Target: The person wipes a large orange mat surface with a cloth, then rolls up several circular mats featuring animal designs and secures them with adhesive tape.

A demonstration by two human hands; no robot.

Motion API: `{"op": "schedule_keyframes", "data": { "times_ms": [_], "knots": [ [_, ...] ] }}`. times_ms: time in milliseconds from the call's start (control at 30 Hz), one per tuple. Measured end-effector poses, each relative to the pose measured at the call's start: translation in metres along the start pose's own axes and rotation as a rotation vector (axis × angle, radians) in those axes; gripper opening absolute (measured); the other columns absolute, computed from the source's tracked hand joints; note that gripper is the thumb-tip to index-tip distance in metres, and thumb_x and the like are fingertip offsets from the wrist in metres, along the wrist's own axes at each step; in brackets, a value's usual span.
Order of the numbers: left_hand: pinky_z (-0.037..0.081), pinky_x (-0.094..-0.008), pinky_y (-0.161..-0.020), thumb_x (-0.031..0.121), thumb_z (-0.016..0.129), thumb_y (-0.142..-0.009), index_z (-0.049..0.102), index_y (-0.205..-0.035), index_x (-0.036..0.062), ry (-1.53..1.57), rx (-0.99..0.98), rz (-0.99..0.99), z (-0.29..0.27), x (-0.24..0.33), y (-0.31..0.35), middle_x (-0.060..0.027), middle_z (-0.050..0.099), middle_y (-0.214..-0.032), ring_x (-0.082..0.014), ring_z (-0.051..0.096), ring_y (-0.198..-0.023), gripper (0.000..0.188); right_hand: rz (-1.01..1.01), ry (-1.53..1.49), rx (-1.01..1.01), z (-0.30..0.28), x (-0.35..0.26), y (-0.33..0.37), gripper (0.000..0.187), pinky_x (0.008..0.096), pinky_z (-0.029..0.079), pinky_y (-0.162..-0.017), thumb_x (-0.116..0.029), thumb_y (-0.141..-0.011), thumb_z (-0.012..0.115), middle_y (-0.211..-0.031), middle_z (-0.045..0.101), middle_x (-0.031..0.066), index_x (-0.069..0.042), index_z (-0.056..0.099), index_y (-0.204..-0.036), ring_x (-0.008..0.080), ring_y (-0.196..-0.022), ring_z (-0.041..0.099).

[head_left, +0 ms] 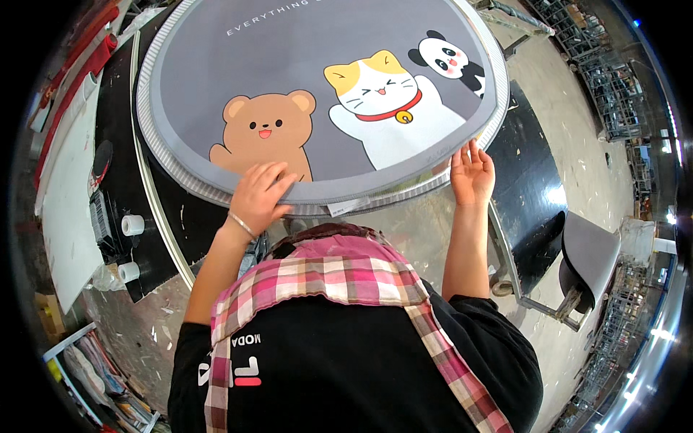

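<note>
A large round grey mat [195, 108] with a cartoon bear, cat and panda lies in front of me, on top of what looks like a stack with ribbed, light edges. My left hand [261, 193] rests on its near rim below the bear, fingers stretched over the surface and thumb apart. My right hand [473, 175] is at the near right edge, palm turned up and fingers extended, the fingertips touching the rim. A small white label [342, 209] sticks out at the near edge between my hands.
Two white rolls, an upper one [132, 225] and a lower one [128, 272], are on the black table [167, 238] at left. Red rolls [83, 54] lie beyond. At right are a black tabletop [530, 180], a grey chair [588, 252] and wire racks [603, 79].
</note>
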State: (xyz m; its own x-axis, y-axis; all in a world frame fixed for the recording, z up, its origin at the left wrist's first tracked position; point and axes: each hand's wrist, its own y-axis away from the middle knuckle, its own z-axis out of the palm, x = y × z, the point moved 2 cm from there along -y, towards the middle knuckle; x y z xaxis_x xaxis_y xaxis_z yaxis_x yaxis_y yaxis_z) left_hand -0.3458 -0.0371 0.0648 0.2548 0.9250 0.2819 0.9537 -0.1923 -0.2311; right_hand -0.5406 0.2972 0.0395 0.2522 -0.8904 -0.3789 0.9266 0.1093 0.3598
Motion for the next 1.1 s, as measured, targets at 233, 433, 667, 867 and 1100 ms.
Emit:
{"op": "schedule_keyframes", "data": {
  "times_ms": [233, 433, 667, 867, 1100],
  "knots": [
    [0.043, -0.0366, -0.059, 0.025, 0.059, -0.074, 0.058, -0.088, 0.0069, 0.028, 0.252, -0.26, -0.047, -0.021, -0.046, -0.0105, 0.057, -0.074, -0.0284, 0.055, -0.067, 0.022, 0.052, 1.376, -0.396, -0.008, 0.075, 0.051, 0.032, 0.0342, 0.038, -0.089, -0.011, -0.075, 0.055, -0.107, 0.053, 0.0114, -0.004, 0.05, -0.107, 0.0226, -0.105, 0.048],
    [0.043, -0.0328, -0.055, 0.03, 0.056, -0.078, 0.06, -0.083, 0.0072, 0.102, 0.23, -0.385, -0.043, -0.036, -0.051, -0.0103, 0.057, -0.07, -0.0277, 0.055, -0.062, 0.024, -0.564, 2.065, -1.202, 0.009, 0.117, 0.083, 0.038, 0.0382, 0.033, -0.094, -0.019, -0.066, 0.064, -0.118, 0.047, 0.0064, -0.01, 0.055, -0.102, 0.0254, -0.113, 0.041],
    [0.044, -0.0324, -0.06, 0.02, 0.062, -0.073, 0.059, -0.089, 0.0049, 0.167, 0.207, -0.31, -0.033, -0.015, -0.037, -0.0104, 0.059, -0.079, -0.0269, 0.057, -0.069, 0.022, -0.679, 1.891, -1.304, 0.012, 0.102, 0.082, 0.017, 0.0351, 0.045, -0.066, -0.01, -0.07, 0.062, -0.082, 0.06, 0.0063, -0.007, 0.057, -0.086, 0.0253, -0.073, 0.058],
    [0.044, -0.0304, -0.07, 0.017, 0.062, -0.073, 0.058, -0.086, 0.0002, 0.492, -0.127, -0.351, -0.01, -0.006, 0.003, -0.01, 0.06, -0.085, -0.0221, 0.056, -0.079, 0.021, -0.171, 1.566, -0.78, 0.066, 0.074, 0.116, 0.008, 0.0268, 0.042, -0.044, -0.004, -0.081, 0.051, -0.067, 0.056, 0.0079, 0.0, 0.051, -0.088, 0.0185, -0.051, 0.055],
    [0.047, -0.0278, -0.07, 0.032, 0.04, -0.089, 0.049, -0.103, -0.0049, 1.582, -0.133, -0.667, 0.003, 0.032, 0.027, -0.0131, 0.057, -0.093, -0.0198, 0.057, -0.085, 0.04, -0.228, 1.13, -0.732, 0.052, 0.118, 0.11, 0.023, 0.028, 0.044, -0.077, 0.005, -0.074, 0.05, -0.109, 0.052, 0.011, -0.004, 0.049, -0.095, 0.0196, -0.094, 0.054]
  ]
}}
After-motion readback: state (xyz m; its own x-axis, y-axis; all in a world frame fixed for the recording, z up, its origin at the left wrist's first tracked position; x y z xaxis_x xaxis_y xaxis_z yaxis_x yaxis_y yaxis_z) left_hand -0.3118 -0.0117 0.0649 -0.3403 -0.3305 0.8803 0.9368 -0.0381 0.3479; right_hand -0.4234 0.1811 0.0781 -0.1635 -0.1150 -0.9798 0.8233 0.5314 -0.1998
